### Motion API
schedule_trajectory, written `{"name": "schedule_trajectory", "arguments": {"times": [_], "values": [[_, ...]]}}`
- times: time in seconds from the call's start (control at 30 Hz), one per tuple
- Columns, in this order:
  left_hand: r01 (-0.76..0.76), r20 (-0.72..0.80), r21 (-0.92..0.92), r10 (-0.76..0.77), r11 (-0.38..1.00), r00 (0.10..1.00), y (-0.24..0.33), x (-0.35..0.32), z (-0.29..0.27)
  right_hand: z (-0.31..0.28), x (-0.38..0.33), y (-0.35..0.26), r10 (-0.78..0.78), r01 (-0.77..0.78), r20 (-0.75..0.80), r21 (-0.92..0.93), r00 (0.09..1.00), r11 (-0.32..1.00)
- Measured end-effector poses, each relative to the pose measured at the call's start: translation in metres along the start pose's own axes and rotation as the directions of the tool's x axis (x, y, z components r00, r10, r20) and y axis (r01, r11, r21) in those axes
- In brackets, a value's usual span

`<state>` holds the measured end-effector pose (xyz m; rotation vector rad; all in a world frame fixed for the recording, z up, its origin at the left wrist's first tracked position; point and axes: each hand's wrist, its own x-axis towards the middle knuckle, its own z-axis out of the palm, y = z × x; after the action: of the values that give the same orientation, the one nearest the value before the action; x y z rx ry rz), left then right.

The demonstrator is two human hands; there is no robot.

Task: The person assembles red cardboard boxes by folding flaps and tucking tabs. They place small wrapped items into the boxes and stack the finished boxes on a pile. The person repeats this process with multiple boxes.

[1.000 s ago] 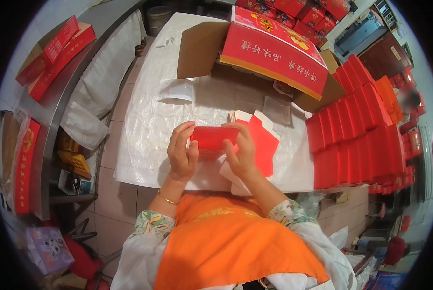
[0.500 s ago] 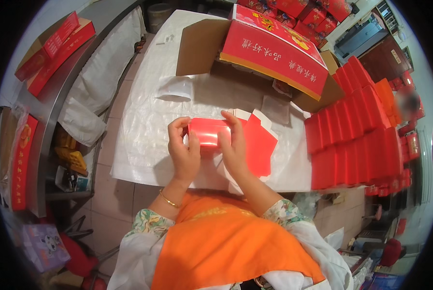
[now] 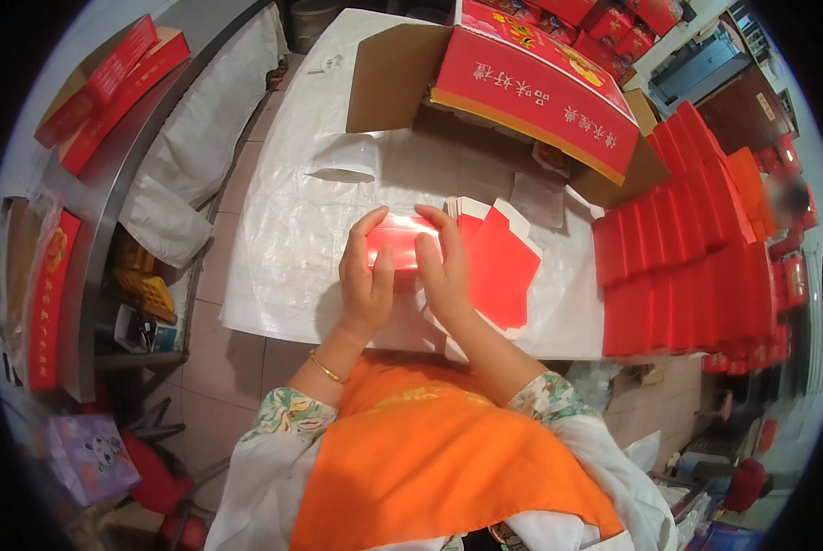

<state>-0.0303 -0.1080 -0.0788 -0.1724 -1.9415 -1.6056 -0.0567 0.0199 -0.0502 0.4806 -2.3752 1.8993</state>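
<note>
A small glossy red paper box (image 3: 402,237) is held between both my hands above the white-covered table. My left hand (image 3: 367,275) wraps its left side, the thumb lying on the near face. On the right side, my right hand (image 3: 441,271) grips it with fingers over the far edge and thumb on the front. Just right of my right hand lies a fanned pile of flat red box blanks (image 3: 503,271) with white tabs. The underside of the held box is hidden.
At the back stands a big open red carton (image 3: 531,101) with brown flaps. Stacked red boxes (image 3: 677,275) fill the table's right end. A white paper piece (image 3: 349,158) lies on the white table cover (image 3: 278,239). Left is a metal counter (image 3: 108,184) bearing red boxes.
My hands have closed in around the red box, whose upper face has tilted and shifted slightly. The whole view has moved a little, so the surroundings sit slightly further right.
</note>
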Motion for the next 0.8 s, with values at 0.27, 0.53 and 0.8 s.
{"name": "schedule_trajectory", "arguments": {"times": [0.27, 0.53, 0.8], "values": [[0.047, -0.114, -0.005, -0.047, 0.999, 0.992, 0.006, 0.003, 0.01, 0.003, -0.004, 0.007, 0.097, -0.073, -0.128, 0.178, 0.987, 0.981], [0.071, -0.067, -0.289, -0.094, 0.955, 0.993, 0.022, -0.013, 0.024, 0.003, -0.028, 0.028, -0.014, 0.016, -0.044, 0.041, 0.999, 0.999], [0.219, 0.006, -0.086, -0.219, 0.972, 0.976, 0.006, -0.02, 0.008, -0.031, 0.029, 0.04, 0.048, -0.172, 0.309, 0.387, 0.95, 0.906]]}}
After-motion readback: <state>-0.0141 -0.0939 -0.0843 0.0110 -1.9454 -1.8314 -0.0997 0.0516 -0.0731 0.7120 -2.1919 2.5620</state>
